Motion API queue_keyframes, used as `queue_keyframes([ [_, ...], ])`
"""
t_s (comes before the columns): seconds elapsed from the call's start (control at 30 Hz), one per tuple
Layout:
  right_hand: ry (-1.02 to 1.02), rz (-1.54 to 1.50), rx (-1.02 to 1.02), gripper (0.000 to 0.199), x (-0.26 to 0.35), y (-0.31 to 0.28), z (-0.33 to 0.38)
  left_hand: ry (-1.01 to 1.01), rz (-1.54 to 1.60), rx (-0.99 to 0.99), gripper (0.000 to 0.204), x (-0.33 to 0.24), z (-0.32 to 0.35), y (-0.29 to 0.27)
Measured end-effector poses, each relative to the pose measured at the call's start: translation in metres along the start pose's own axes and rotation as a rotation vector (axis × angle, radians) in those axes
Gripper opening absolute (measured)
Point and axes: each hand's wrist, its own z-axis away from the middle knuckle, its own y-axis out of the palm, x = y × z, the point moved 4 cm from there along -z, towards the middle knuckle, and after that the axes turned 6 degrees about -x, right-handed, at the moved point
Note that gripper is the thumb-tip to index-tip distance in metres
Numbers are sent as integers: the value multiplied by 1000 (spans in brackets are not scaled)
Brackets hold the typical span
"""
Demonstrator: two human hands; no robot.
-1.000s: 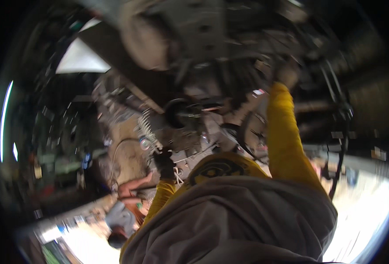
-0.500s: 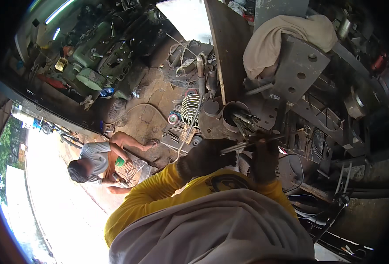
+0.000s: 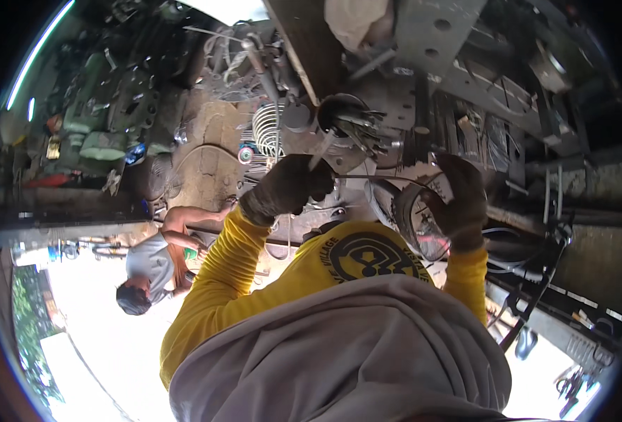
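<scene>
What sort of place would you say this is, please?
It looks like a metalworking or repair workshop: a green machine stands at the left, a plate with round holes is at the top, and rods stick out of a round can.

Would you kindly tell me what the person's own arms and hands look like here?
The person wears long yellow sleeves, creased along their length. The left hand and right hand appear to wear dark gloves; no markings can be made out on them.
</scene>
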Motion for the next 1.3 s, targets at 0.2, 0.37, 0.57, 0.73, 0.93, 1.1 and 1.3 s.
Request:
queue_keyframes([
  [0.2, 285, -431, 121, 18, -34, 38, 54, -11, 102, -105, 24, -18, -26, -11],
  [0.37, 73, 761, 25, 16, -105, -23, 59, 150, 12, -226, 30, 8, -41, -44],
  [0.57, 910, -107, -409, 36, -244, -92, 66, 8, -130, -233, 27, 46, -64, -35],
  [0.73, 571, 145, -211, 31, -376, -65, 77, 57, 14, -219, 33, 111, -81, -41],
  [0.93, 281, 710, -304, 31, -312, -53, 45, -29, -291, -303, 31, 149, -82, -40],
  [1.1, 742, 325, -326, 39, -319, -41, 60, -183, -240, -391, 31, 147, -89, -16],
  [1.3, 730, 278, -331, 41, -304, -43, 51, -213, -233, -415, 33, 153, -90, -16],
])
